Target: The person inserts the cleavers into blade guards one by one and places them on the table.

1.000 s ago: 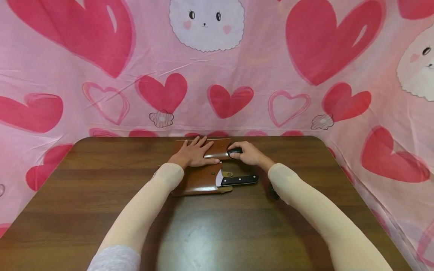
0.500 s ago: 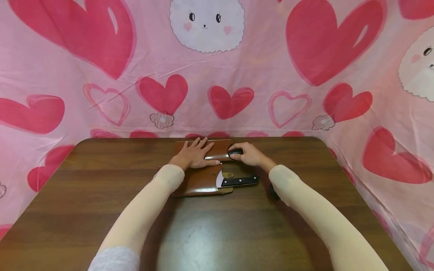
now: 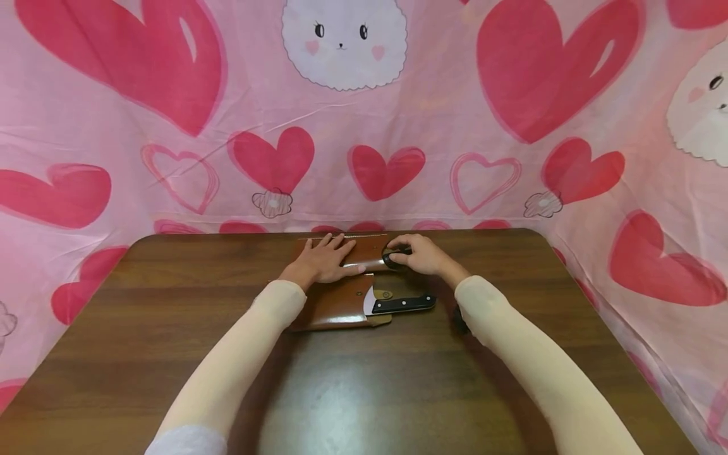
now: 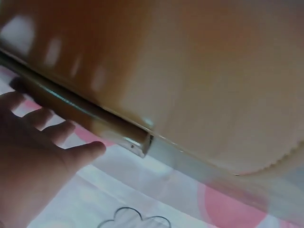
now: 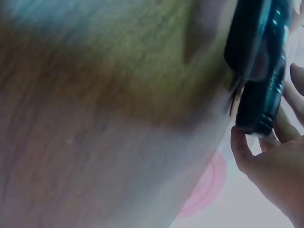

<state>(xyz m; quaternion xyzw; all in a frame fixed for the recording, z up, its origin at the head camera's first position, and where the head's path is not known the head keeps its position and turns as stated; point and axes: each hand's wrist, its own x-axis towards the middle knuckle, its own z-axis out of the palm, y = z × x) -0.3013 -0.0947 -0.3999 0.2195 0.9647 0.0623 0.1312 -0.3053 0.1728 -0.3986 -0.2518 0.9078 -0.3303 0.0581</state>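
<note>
Two brown leather sheaths lie one behind the other on the table. My left hand (image 3: 325, 260) rests flat with spread fingers on the far sheath (image 3: 366, 251), its thumb reaching toward the near sheath (image 3: 335, 306). From the near one's right end sticks a knife (image 3: 404, 304) with a black riveted handle and a bit of pale blade showing. At the far sheath's right end my right hand (image 3: 423, 254) holds a black handle (image 3: 391, 261) between thumb and curled fingers, which partly hide it. In the right wrist view, fingers (image 5: 242, 149) sit at the end of a black handle.
The brown wooden table (image 3: 352, 392) stretches toward me. Pink heart-print cloth (image 3: 387, 114) hangs right behind its far edge and along both sides. A small dark object (image 3: 459, 321) shows beneath the right sleeve.
My right hand has shifted slightly right and its fingers have loosened a little around the black handle. The left hand and both sheaths look unmoved.
</note>
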